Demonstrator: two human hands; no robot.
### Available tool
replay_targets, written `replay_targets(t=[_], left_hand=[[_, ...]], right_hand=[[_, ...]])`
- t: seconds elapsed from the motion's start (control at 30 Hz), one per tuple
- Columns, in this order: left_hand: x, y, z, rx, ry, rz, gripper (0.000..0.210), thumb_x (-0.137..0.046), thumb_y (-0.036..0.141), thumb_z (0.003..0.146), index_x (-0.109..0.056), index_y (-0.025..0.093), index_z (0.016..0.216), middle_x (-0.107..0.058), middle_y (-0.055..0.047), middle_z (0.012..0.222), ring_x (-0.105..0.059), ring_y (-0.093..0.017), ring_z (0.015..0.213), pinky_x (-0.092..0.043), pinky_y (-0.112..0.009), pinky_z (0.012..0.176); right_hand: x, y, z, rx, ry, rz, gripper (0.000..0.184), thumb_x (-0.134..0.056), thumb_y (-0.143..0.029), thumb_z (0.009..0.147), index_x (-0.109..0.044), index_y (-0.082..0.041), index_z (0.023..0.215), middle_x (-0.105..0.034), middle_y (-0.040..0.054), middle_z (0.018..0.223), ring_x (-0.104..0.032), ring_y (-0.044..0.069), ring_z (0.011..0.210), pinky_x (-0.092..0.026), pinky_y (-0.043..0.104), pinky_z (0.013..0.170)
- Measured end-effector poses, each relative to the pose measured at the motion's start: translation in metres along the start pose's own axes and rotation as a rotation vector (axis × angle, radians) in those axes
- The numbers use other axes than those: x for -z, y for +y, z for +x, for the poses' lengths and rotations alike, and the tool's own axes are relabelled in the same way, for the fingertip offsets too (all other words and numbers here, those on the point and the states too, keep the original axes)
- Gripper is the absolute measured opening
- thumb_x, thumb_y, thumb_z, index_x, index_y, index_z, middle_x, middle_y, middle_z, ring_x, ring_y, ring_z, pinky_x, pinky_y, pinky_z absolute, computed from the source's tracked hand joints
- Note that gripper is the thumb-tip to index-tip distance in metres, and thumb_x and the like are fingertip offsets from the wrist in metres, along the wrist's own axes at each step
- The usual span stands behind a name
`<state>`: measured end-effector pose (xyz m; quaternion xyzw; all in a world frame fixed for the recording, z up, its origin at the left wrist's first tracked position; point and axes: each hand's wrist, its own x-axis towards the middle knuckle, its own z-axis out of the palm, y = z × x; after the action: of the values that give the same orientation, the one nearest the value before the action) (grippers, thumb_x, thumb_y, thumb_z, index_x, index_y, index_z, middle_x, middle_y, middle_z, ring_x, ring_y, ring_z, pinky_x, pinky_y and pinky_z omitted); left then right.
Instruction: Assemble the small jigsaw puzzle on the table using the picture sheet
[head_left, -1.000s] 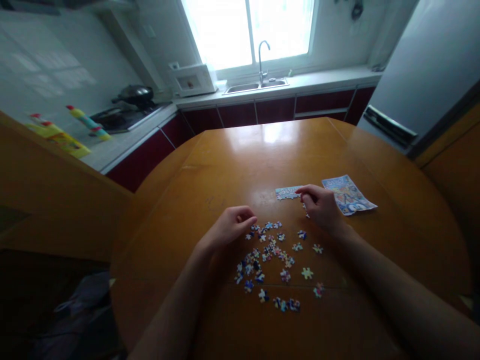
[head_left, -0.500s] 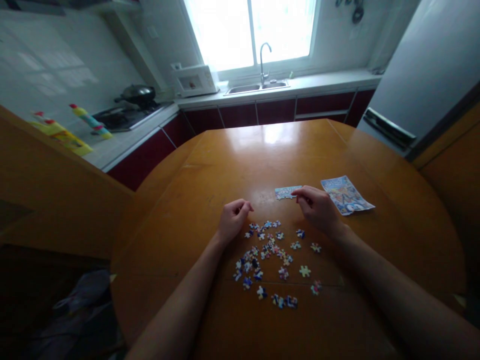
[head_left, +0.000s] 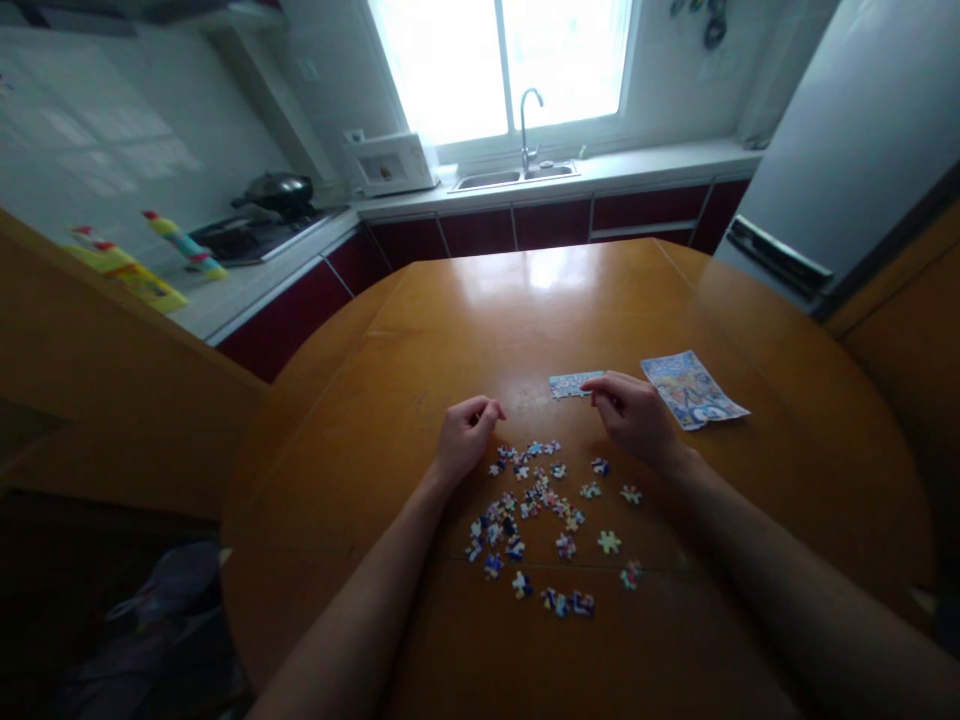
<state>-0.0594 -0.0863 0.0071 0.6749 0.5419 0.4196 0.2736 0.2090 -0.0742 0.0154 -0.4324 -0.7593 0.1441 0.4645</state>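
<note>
My left hand rests on the wooden table with its fingers curled in; nothing shows at the fingertips. My right hand is also closed, its index fingertip over the right end of a small joined strip of jigsaw puzzle, pale blue with a knobbed lower edge. Whether a piece is pinched under those fingers is hidden. Between my forearms lie many loose puzzle pieces, mostly blue, white and pink. A green-yellow piece lies apart at the right. Beyond my right hand is a creased picture sheet.
The round wooden table fills the foreground. Behind it stand a counter with a sink, a white microwave and a wok on the stove. Yellow bottles stand at left, a fridge at right.
Almost nothing differs. My right fingertip has shifted very slightly left over the joined strip; my left hand and the loose pieces stay put.
</note>
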Motion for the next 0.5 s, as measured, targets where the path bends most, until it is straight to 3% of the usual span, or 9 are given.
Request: replay_targets(t=[0.5], left_hand=[[0.0003, 0.0017, 0.001, 0.009, 0.027, 0.036, 0.036, -0.051, 0.04, 0.088, -0.067, 0.015, 0.069, -0.05, 0.002, 0.057, -0.047, -0.013, 0.056, -0.034, -0.025, 0.055]], right_hand=[[0.0014, -0.0049, -0.0004, 0.003, 0.025, 0.031, 0.023, -0.049, -0.014, 0.086, -0.07, -0.019, 0.089, -0.068, 0.0043, 0.078, -0.06, 0.017, 0.069, -0.043, 0.03, 0.062]])
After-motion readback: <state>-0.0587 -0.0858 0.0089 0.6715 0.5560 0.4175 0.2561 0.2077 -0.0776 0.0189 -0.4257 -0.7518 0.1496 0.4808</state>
